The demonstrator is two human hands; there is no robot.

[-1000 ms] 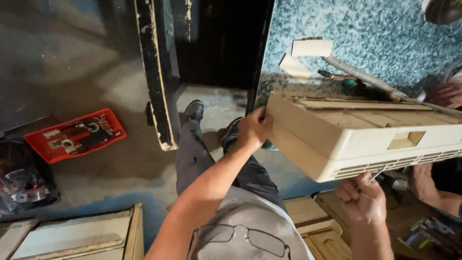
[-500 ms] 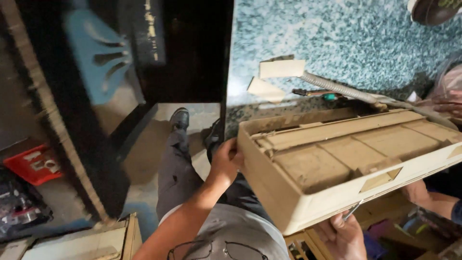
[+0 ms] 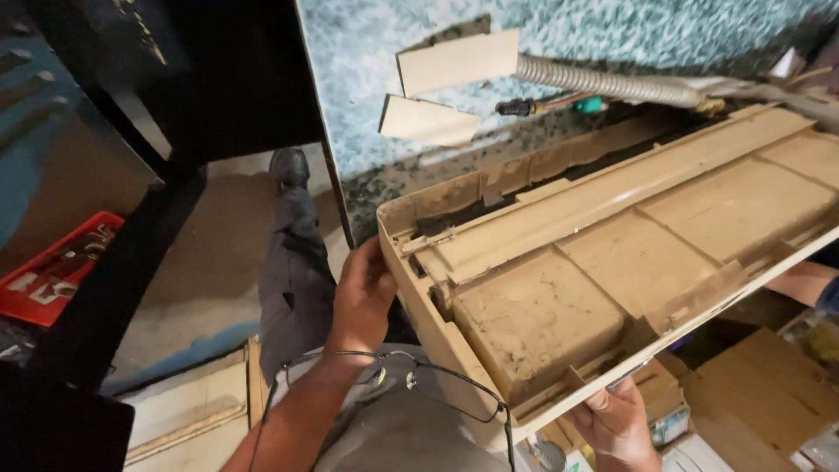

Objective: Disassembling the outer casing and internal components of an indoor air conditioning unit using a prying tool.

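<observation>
I saw my left hand (image 3: 363,293) wrapped around the near left corner of the long beige air-conditioner cover (image 3: 612,253), fingers curled against its end wall and clamped on it. My right hand (image 3: 616,424) sat under the cover's near long edge, fingertips gripping the rim from below, so the cover hung between the two hands, tilted with its dusty inner side facing up and its far end running off to the right. Thick brown dust caked its panels. A pair of glasses (image 3: 419,380) hung at my chest just below the cover's left corner. On the far speckled blue wall (image 3: 367,70), two plain cardboard flaps (image 3: 450,83) stuck out beside a ribbed grey hose (image 3: 603,83). Far left on the floor lay a red tool tray (image 3: 52,280). Brown cardboard boxes (image 3: 769,393) sat near right, below the cover, and another person's arm (image 3: 800,281) showed at the right edge.
</observation>
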